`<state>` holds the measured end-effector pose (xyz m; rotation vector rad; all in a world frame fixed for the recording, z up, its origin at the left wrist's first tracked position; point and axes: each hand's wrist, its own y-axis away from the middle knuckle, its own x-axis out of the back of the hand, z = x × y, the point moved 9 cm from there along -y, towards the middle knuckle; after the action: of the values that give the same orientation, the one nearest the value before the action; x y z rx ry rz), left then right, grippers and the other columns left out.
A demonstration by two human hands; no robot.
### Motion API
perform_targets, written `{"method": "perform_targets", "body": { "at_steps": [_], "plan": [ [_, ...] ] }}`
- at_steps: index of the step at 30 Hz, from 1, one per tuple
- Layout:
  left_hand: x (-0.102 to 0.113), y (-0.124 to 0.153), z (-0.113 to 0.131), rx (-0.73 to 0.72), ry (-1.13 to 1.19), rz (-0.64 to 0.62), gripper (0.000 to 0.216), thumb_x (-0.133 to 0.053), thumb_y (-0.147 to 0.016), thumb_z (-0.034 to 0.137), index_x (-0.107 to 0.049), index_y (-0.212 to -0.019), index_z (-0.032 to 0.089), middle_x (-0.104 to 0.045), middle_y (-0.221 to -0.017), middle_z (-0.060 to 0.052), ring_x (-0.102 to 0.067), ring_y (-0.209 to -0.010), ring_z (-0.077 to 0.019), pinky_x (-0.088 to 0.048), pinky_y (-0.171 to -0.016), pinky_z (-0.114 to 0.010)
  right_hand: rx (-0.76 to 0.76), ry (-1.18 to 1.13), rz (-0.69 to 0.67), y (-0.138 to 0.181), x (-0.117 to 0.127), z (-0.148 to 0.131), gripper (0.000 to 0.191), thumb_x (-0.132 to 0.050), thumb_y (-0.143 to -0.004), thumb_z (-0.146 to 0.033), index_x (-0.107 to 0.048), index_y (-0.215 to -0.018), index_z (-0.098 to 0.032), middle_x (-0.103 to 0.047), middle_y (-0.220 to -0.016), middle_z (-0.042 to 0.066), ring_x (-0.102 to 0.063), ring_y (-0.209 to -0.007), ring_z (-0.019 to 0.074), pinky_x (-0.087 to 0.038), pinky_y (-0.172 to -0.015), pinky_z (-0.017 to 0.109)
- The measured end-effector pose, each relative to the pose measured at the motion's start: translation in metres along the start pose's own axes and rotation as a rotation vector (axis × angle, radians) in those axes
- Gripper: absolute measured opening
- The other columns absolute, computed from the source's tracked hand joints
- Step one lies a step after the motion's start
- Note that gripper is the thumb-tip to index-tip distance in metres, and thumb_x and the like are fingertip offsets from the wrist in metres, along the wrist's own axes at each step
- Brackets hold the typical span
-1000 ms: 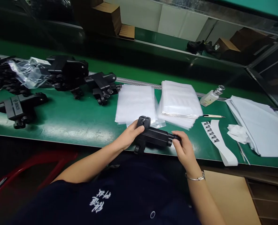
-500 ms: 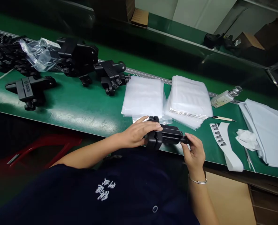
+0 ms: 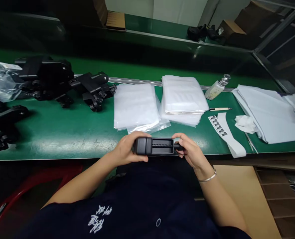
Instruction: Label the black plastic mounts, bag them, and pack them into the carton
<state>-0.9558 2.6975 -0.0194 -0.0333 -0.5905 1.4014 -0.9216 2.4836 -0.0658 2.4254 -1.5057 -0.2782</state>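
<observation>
A black plastic clamp-like device lies crosswise between my two hands at the front edge of the green bench. Its open channel, with a threaded rod along it, faces up. My left hand grips the blocky left end, thumb and fingers on opposite sides. At the other end, the fingers of my right hand close around a small dark knob. Just beyond the device lie a pile of clear plastic bags and a thicker stack of bags.
Black devices of similar look stand on the bench to the left, beside a crumpled plastic bag. Rightward are a bottle, a knife-like tool, a label strip, tweezers and white sheets.
The device has turned so its channel faces up. My left hand has shifted from its top to grip its end. My view has swung to the right.
</observation>
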Motion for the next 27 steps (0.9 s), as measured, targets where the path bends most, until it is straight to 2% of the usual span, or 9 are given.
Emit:
{"method": "perform_targets", "body": {
  "at_steps": [2, 4, 6, 8, 10, 12, 17, 21, 27],
  "plan": [
    [-0.007, 0.003, 0.014, -0.135, -0.044, -0.086, 0.063, -0.089, -0.058, 0.05, -0.062, -0.109, 0.024, -0.072, -0.104, -0.009, -0.069, -0.098, -0.0279, -0.054, -0.087, -0.039, -0.16, -0.193, -0.101, -0.005, -0.008, 0.017, 0.027, -0.056, -0.084, -0.042, -0.06, -0.099, -0.02, -0.028, -0.053, -0.009, -0.024, -0.044, 0.0078, -0.029, -0.043, 0.021],
    [-0.008, 0.002, 0.009, -0.087, -0.053, -0.072, 0.062, -0.086, -0.061, 0.053, -0.062, -0.109, 0.024, -0.072, -0.104, -0.009, -0.069, -0.098, -0.0279, -0.054, -0.087, -0.039, -0.19, -0.27, -0.12, -0.007, -0.009, 0.024, 0.032, -0.058, -0.083, -0.046, -0.061, -0.099, -0.019, -0.026, -0.05, -0.011, -0.019, -0.043, 0.0069, -0.028, -0.043, 0.021],
    [-0.002, 0.001, -0.01, 0.098, -0.026, 0.052, 0.066, -0.08, -0.065, 0.062, -0.06, -0.113, 0.022, -0.07, -0.106, -0.009, -0.068, -0.097, -0.0276, -0.053, -0.086, -0.038, -0.079, -0.243, -0.02, -0.007, 0.001, 0.02, 0.042, -0.052, -0.087, -0.056, -0.062, -0.104, -0.019, -0.03, -0.05, -0.01, -0.024, -0.044, 0.0081, -0.034, -0.045, 0.023],
    [0.004, 0.003, -0.03, 0.271, 0.077, 0.209, 0.071, -0.073, -0.069, 0.07, -0.058, -0.118, 0.021, -0.068, -0.108, -0.009, -0.065, -0.099, -0.0273, -0.052, -0.086, -0.037, 0.132, -0.102, 0.133, -0.003, 0.015, 0.006, 0.048, -0.049, -0.089, -0.062, -0.063, -0.108, -0.02, -0.043, -0.056, -0.006, -0.038, -0.05, 0.0109, -0.043, -0.053, 0.026],
    [0.001, 0.002, -0.042, 0.355, 0.227, 0.292, 0.074, -0.068, -0.07, 0.073, -0.058, -0.119, 0.019, -0.066, -0.11, -0.009, -0.063, -0.102, -0.0271, -0.05, -0.089, -0.036, 0.292, 0.089, 0.229, 0.005, 0.02, -0.007, 0.044, -0.055, -0.088, -0.06, -0.065, -0.104, -0.021, -0.055, -0.068, -0.001, -0.05, -0.063, 0.0138, -0.047, -0.062, 0.029],
    [-0.009, -0.002, -0.046, 0.388, 0.351, 0.3, 0.073, -0.067, -0.072, 0.074, -0.058, -0.118, 0.018, -0.065, -0.113, -0.009, -0.06, -0.107, -0.0271, -0.047, -0.093, -0.035, 0.338, 0.173, 0.269, 0.007, 0.02, -0.009, 0.036, -0.061, -0.087, -0.055, -0.066, -0.097, -0.021, -0.06, -0.075, 0.001, -0.055, -0.068, 0.015, -0.049, -0.064, 0.029],
    [-0.027, -0.009, -0.048, 0.465, 0.53, 0.271, 0.068, -0.059, -0.08, 0.073, -0.058, -0.118, 0.017, -0.065, -0.117, -0.01, -0.057, -0.115, -0.0265, -0.045, -0.097, -0.034, 0.335, -0.067, 0.271, -0.001, 0.021, 0.003, 0.033, -0.066, -0.086, -0.049, -0.064, -0.106, -0.022, -0.065, -0.088, 0.002, -0.06, -0.072, 0.0136, -0.055, -0.069, 0.029],
    [-0.026, -0.01, -0.046, 0.455, 0.526, 0.271, 0.068, -0.056, -0.082, 0.073, -0.057, -0.119, 0.016, -0.064, -0.119, -0.01, -0.056, -0.117, -0.027, -0.043, -0.099, -0.036, 0.363, -0.091, 0.323, -0.002, 0.026, 0.005, 0.027, -0.07, -0.084, -0.044, -0.065, -0.1, -0.022, -0.065, -0.087, 0.001, -0.06, -0.074, 0.0121, -0.053, -0.07, 0.027],
    [-0.012, -0.016, -0.025, 0.267, 0.317, 0.256, 0.073, -0.052, -0.082, 0.075, -0.051, -0.125, 0.016, -0.062, -0.119, -0.012, -0.057, -0.111, -0.0267, -0.044, -0.095, -0.036, 0.306, -0.026, 0.359, -0.008, 0.029, 0.009, 0.031, -0.067, -0.084, -0.051, -0.065, -0.088, -0.02, -0.057, -0.069, -0.003, -0.055, -0.062, 0.0109, -0.052, -0.063, 0.026]
  ]
}}
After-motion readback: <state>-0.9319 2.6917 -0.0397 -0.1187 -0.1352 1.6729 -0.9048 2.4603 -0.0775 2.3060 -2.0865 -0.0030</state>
